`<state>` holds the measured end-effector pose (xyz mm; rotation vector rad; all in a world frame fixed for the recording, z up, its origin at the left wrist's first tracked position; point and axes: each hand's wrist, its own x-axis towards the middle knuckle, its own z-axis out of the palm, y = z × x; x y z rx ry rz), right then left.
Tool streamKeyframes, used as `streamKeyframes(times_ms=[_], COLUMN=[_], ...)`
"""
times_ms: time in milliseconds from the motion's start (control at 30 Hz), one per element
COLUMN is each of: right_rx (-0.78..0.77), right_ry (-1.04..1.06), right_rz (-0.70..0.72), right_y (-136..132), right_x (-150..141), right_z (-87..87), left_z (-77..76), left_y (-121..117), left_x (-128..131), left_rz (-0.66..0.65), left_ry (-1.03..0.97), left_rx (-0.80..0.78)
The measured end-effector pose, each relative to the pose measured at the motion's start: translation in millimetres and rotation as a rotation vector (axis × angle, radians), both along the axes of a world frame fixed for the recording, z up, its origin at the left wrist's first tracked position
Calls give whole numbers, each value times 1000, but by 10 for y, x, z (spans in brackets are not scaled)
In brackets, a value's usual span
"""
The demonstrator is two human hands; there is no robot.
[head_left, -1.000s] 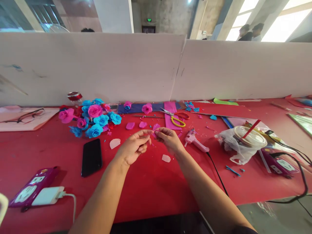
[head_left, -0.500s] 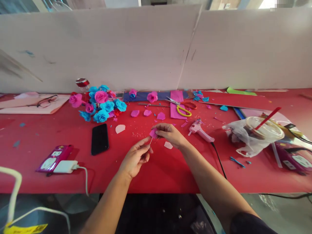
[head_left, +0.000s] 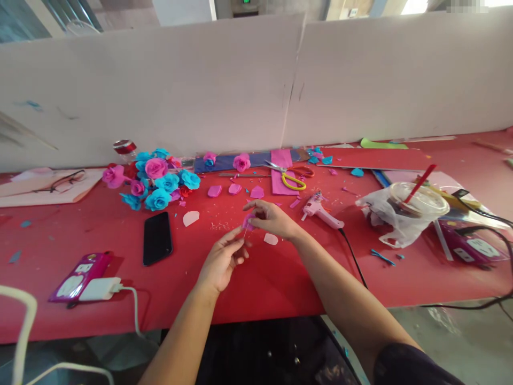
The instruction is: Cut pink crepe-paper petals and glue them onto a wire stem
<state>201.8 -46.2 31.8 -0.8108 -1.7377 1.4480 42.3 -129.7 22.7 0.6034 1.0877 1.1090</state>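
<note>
A thin pale stick [head_left: 245,233] is pinched between the thumb and fingers of my left hand [head_left: 223,259]. At its upper end is a pink paper petal [head_left: 248,222], held by the fingertips of my right hand [head_left: 271,220]; how it is joined to the stick is hidden. Just right of my hands lies a whitish petal-shaped piece [head_left: 271,239], and another pale piece [head_left: 191,218] is to their left. Beyond them several pink petals [head_left: 234,189] lie in a row.
A pink glue gun [head_left: 324,212] with a black cord lies at right, near a bagged drink cup [head_left: 417,200]. Scissors [head_left: 294,182] rest on pink paper. Paper roses [head_left: 156,179], a phone [head_left: 157,238] and a purple power strip [head_left: 82,277] are at left.
The view has shifted and tilted slightly. Both hands stay together over the table, with the petal turned a little at the stick's end.
</note>
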Motion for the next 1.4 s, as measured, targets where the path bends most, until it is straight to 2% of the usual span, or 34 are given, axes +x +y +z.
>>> streamKeyframes(times_ms=[133,233,467,567,667,733,833,967,1033,1100,1200,1300,1400], right_rx=[0,-3,110,179,230,231,243,307,324,334,374,407,413], right_ry=[18,36,-221,-449,-703,-809,-929,-969,-957,-910,-793,-730,-750], right_rz=[-12,-38,-50,-131,-301,-359,-368,-361,-368,-348,-268,-209,-226], right_y=[29,53,-31,-100,-156,-220,-381,-560,-535,-409,-86,242,416], right_x=[-12,2,-65,-21,149,264,334,265,143,-110,-771,-1536,-2002], right_z=[-45,-62,-69,-23,15,12,-37,-92,-78,-39,9,-30,-115], left_z=[33,30,-42,-56,-65,-76,-101,-140,-164,-183,-197,-202,-212], left_y=[97,197,326,282,216,165,55,-175,-291,-378,-432,-419,-404], left_x=[80,110,52,-14,-132,-251,-456,-637,-651,-635,-622,-673,-744], left_rz=[92,138,67,62,68,72,95,129,140,167,175,155,164], left_ry=[48,49,89,78,28,-11,-79,-159,-173,-158,-124,-186,-284], left_rx=[93,72,-2,-29,-43,-24,1,17,53,89,112,97,72])
